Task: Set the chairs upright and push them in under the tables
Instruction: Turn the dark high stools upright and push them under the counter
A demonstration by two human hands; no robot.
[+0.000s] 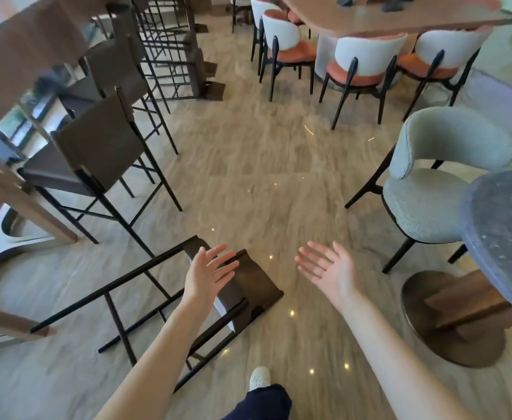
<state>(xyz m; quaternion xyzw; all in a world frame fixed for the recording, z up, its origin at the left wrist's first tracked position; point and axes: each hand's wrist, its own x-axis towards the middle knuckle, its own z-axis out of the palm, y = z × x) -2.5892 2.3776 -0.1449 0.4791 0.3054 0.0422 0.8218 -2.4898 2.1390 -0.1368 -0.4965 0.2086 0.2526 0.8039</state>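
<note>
A tall dark-brown bar chair (257, 286) with a black metal frame lies tipped over on the floor in front of me, its legs pointing left toward the high wooden counter (21, 50). My left hand (209, 271) hovers over the chair's seat and back with fingers spread, holding nothing. To the right of the chair, my right hand (327, 268) is open with its palm up and is apart from the chair. Three matching bar chairs (97, 153) stand upright along the counter at left.
A grey upholstered chair (430, 189) stands at the right beside a round dark stone table (503, 234) on a brown disc base (448, 325). Farther back, white-and-orange chairs (360, 65) surround a long wooden table (379, 19). My shoe (259, 378) is near the bottom.
</note>
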